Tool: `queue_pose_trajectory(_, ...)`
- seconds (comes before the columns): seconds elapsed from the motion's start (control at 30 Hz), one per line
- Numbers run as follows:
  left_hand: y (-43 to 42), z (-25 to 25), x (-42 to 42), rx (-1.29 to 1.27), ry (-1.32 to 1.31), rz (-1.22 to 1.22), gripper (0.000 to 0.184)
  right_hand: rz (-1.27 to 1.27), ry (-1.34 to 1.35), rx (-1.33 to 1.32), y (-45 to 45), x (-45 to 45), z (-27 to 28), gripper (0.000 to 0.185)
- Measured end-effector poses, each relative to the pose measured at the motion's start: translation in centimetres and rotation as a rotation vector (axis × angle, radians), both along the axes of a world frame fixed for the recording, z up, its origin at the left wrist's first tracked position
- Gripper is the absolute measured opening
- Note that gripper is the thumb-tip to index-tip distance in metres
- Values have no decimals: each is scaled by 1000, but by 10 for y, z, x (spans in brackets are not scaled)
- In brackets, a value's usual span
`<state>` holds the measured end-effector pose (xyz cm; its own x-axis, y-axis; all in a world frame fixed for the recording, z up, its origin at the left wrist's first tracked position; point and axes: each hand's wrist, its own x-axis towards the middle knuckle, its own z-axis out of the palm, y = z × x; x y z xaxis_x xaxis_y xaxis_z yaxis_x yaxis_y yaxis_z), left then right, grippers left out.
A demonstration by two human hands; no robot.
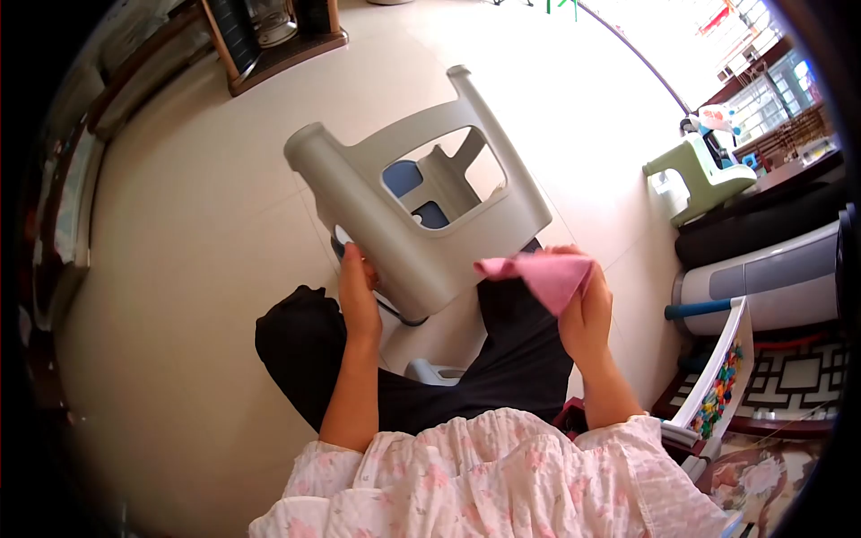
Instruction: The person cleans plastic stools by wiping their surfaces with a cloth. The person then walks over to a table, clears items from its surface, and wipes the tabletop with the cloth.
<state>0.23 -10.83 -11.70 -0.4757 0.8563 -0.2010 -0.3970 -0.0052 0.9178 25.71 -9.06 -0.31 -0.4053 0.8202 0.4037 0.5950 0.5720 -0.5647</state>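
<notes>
Pale tiles [179, 224] lie below; left grip [359, 291] clasps a grey frame [417, 255], right grip [590, 305] a pink cloth [556, 276]

The floor [179, 224] is pale and tiled; a wooden stand [289, 61] and a green stool [707, 184] rest on it.

left hand [358, 285] gripping; right hand [592, 312] pinching, fingers [565, 249] bent; both forearms [354, 390] stretched forward, apart.
</notes>
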Motion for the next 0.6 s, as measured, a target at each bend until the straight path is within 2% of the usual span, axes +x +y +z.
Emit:
queue_pose_trajectory(0.07,1,12,5,79,-27,20,50,-231,541,-34,-2,-21,-10,30)
queue_pose_trajectory(0.1,1,10,6,78,-16,8,50,-88,344,230,4,-30,-7,39)
queue_pose_trajectory(0.13,2,5,6,105,59,3,52,5,202,341,5,-41,-14,45)
queue_pose_trajectory(0.17,4,-3,3,133,137,-3,53,96,98,324,-2,-60,-18,50)
queue_pose_trajectory(0.2,7,-38,-6,134,153,-19,53,227,-14,255,-4,-75,-24,51)
queue_pose_trajectory(0.23,10,-91,-20,141,463,-22,52,266,-154,304,-7,-90,-26,51)
queue_pose_trajectory(0.27,13,-118,-30,150,773,-23,50,275,-143,367,-4,-90,-32,51)
queue_pose_trajectory(0.3,12,-91,-28,155,786,-32,50,284,-134,431,1,-90,-37,52)
queue_pose_trajectory(0.33,8,-42,-17,213,202,-63,53,289,-117,406,9,-85,-36,50)
queue_pose_trajectory(0.37,6,-14,-7,246,-388,-91,55,294,-102,375,16,-76,-35,48)
queue_pose_trajectory(0.4,11,-12,-2,172,15,45,59,238,-42,336,23,-68,-30,45)
queue_pose_trajectory(0.5,11,-1,-8,60,176,28,65,-17,79,302,54,-43,-37,35)
queue_pose_trajectory(0.6,16,9,-3,56,238,35,67,-56,95,315,76,-30,-38,26)
